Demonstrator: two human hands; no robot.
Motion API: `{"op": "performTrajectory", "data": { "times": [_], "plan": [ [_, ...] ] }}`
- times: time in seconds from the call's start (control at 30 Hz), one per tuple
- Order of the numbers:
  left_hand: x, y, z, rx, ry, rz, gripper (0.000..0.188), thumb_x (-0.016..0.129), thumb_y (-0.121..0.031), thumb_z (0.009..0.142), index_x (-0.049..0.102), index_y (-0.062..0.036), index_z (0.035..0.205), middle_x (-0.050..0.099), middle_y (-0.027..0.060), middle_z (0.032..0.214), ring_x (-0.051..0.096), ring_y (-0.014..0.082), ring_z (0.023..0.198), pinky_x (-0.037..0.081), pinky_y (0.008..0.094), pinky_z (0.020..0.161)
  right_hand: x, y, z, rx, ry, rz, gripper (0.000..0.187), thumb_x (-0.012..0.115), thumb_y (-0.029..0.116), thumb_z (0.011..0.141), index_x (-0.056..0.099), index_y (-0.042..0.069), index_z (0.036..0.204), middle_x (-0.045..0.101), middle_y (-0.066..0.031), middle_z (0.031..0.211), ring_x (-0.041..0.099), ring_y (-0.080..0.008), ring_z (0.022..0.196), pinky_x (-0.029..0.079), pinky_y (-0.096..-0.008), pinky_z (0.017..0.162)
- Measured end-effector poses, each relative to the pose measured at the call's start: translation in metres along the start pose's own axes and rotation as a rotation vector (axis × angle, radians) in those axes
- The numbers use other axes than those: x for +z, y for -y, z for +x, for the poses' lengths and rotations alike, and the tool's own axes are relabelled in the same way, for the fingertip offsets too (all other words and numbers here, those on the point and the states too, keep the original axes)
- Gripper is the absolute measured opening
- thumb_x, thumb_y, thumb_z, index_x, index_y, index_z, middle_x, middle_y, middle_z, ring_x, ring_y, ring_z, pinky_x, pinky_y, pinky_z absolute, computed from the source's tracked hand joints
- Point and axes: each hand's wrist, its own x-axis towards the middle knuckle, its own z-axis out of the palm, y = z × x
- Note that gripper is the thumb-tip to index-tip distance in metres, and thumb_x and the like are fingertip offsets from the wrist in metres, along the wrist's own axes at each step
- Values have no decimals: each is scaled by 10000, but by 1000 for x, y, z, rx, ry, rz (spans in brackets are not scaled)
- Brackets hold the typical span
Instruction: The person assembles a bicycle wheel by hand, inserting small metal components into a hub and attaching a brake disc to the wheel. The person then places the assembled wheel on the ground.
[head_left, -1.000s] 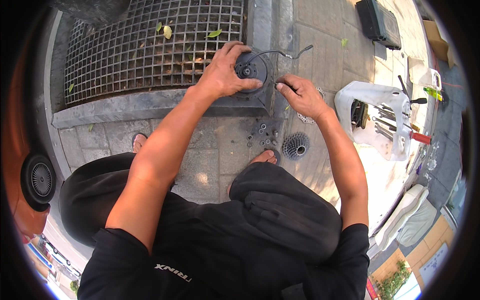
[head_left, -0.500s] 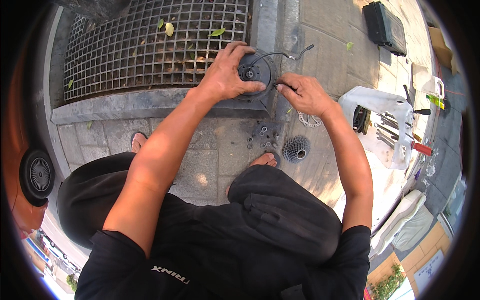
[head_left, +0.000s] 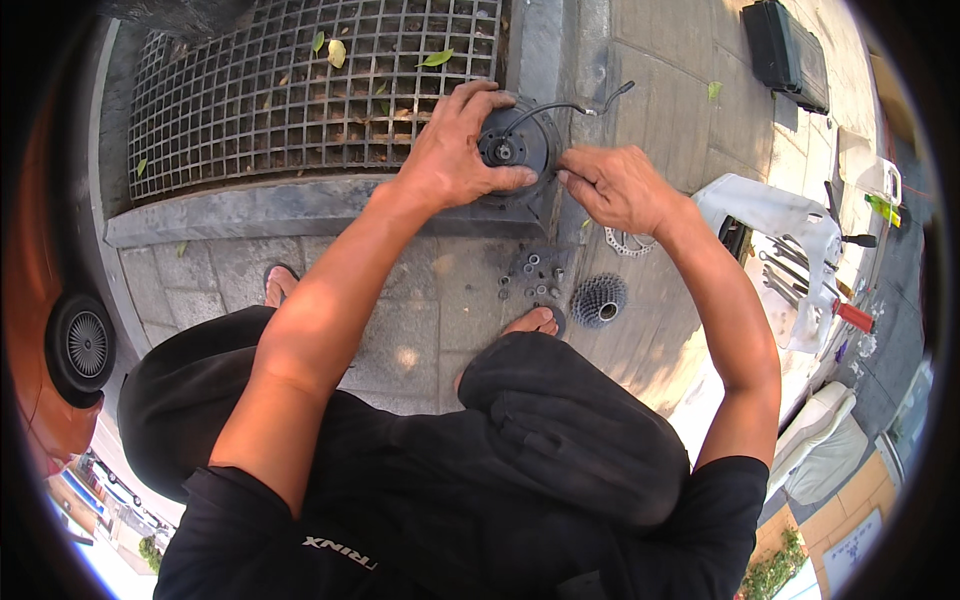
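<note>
My left hand (head_left: pixel 455 150) is wrapped round the left side of a dark round hub motor (head_left: pixel 536 138), thumb on its near face and fingers over its far edge. The motor lies on the corner of the stone kerb, its axle pointing up, and a black cable (head_left: pixel 552 106) with a plug end curves off to the right. At the motor's right rim my right hand (head_left: pixel 622 190) is closed, thumb and forefinger pinched together. Whatever the pinch holds is hidden by the fingers.
Several nuts and washers (head_left: pixel 533 272) lie on the paving below the motor, beside a cassette (head_left: pixel 600 300) and a brake rotor (head_left: pixel 630 243). Rightward stand a white plastic tray (head_left: pixel 740 195) with tools and a black case (head_left: pixel 785 55). A metal grate (head_left: pixel 300 110) fills the upper left.
My right wrist and elbow have swung outward to the right, while the fingertips stay by the motor's rim. My left hand keeps its hold. The whole view has shifted slightly.
</note>
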Motion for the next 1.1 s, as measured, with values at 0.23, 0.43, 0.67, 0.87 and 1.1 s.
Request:
{"op": "performTrajectory", "data": {
  "times": [0.23,0.43,0.67,0.87,1.1],
  "plan": [
    [0,-9,2,-11,11,26,913,976,-459,699,612,-59,1434,488,220,1580,442,426,1485,412,508,1216,30,3,-12,161,-175,191,213,561,238,1051,625,36,1023,683,-218,921,659,-476,889,512,-541,731],
    [3,-6,0,14,-23,53,910,971,-467,706,609,-46,1427,495,228,1566,454,434,1468,421,502,1207,80,48,-11,554,-541,584,276,545,248,1073,605,-15,1014,659,-260,848,650,-415,786,518,-484,758],
    [3,-10,2,-27,14,82,908,972,-427,707,589,-57,1444,486,199,1569,466,425,1443,426,500,1203,102,62,1,709,-755,610,316,555,268,1076,652,-33,1061,697,-245,871,690,-340,821,539,-438,800],
    [-1,-9,7,-41,59,36,910,973,-431,707,581,-65,1442,480,193,1567,452,426,1457,422,501,1206,63,28,-25,505,-486,324,310,600,296,1056,723,28,1151,741,-228,1029,721,-435,979,561,-457,863],
    [-4,-6,7,-37,88,31,898,960,-436,727,573,-67,1449,465,189,1579,440,431,1469,403,500,1224,49,24,-22,286,-347,188,273,608,271,1048,724,33,1110,728,-200,1040,700,-434,1005,555,-480,856]
  ]
}}
